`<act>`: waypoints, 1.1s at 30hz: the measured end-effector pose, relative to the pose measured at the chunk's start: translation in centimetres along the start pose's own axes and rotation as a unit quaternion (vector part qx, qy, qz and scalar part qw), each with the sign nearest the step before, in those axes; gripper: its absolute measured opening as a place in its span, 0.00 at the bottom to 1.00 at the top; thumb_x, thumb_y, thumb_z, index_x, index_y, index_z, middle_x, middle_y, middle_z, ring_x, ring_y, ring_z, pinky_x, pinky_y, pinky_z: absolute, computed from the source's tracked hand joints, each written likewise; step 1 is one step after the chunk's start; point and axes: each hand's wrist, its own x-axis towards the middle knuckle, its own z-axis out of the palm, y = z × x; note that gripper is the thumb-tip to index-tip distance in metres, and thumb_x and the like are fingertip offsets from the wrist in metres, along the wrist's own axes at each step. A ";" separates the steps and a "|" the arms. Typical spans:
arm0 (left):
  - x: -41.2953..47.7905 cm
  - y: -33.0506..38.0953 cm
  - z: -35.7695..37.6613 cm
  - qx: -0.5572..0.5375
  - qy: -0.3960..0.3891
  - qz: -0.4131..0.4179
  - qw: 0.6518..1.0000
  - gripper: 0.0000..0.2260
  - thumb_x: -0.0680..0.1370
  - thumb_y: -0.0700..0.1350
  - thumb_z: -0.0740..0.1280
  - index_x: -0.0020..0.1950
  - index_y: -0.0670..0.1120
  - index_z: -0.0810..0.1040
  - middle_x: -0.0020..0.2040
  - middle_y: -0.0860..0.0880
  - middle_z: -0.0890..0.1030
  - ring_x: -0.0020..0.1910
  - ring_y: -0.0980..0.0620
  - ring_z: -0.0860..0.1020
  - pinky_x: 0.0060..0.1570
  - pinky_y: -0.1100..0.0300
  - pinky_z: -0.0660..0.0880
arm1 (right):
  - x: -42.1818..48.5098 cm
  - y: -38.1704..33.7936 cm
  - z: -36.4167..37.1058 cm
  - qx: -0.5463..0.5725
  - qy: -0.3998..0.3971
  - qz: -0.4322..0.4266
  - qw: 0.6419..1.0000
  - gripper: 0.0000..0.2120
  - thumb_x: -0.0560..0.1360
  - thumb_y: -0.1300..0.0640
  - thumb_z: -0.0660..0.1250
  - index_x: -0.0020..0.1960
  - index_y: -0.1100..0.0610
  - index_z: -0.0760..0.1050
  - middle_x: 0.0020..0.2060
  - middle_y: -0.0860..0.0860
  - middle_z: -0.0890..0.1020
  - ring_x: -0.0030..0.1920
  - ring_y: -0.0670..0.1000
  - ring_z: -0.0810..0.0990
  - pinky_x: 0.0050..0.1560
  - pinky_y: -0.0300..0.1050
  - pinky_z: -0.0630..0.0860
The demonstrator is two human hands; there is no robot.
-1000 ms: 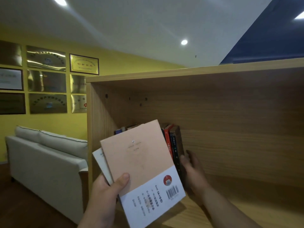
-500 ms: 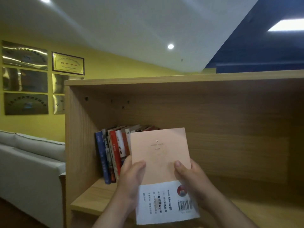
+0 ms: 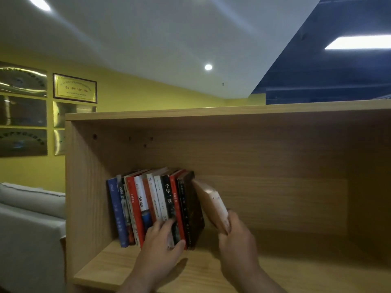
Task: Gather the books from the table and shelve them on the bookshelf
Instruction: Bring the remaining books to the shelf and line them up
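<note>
Right of row (image 3: 152,208), pink book (image 3: 212,203) tilted in right grip (image 3: 237,242); left grip (image 3: 160,248) flat on row.

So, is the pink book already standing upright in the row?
No, the pink book in the right hand is tilted, its top toward the row of books.

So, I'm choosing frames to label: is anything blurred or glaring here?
Head view: the pink book and right hand are motion-blurred; the shelved spines are readable; the plaques glare; the shelf is dim on the right.
</note>
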 end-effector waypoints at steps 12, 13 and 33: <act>0.4 -0.1 -0.3 0.011 -0.024 -0.002 1.000 0.26 0.83 0.60 0.51 0.79 0.64 0.45 0.77 0.64 0.41 0.76 0.60 0.38 0.77 0.49 0.42 | 2.3 0.6 4.4 0.202 -0.317 0.042 0.926 0.37 0.71 0.47 0.76 0.76 0.46 0.65 0.69 0.43 0.76 0.70 0.45 0.75 0.68 0.42 0.74; 0.5 -0.2 -0.3 0.002 -0.017 0.002 1.000 0.25 0.83 0.59 0.52 0.79 0.63 0.47 0.77 0.64 0.43 0.76 0.60 0.40 0.77 0.49 0.43 | 2.2 1.1 4.5 0.193 -0.323 0.047 0.925 0.45 0.69 0.44 0.77 0.80 0.48 0.60 0.73 0.45 0.72 0.72 0.46 0.72 0.72 0.45 0.72; 4.2 -6.3 -4.8 -0.329 0.152 -0.252 0.898 0.33 0.68 0.42 0.79 0.69 0.51 0.68 0.59 0.51 0.79 0.60 0.47 0.77 0.62 0.43 0.72 | 4.3 0.6 7.7 0.170 -0.261 0.069 0.948 0.51 0.66 0.49 0.80 0.79 0.34 0.52 0.59 0.35 0.77 0.57 0.38 0.78 0.56 0.38 0.79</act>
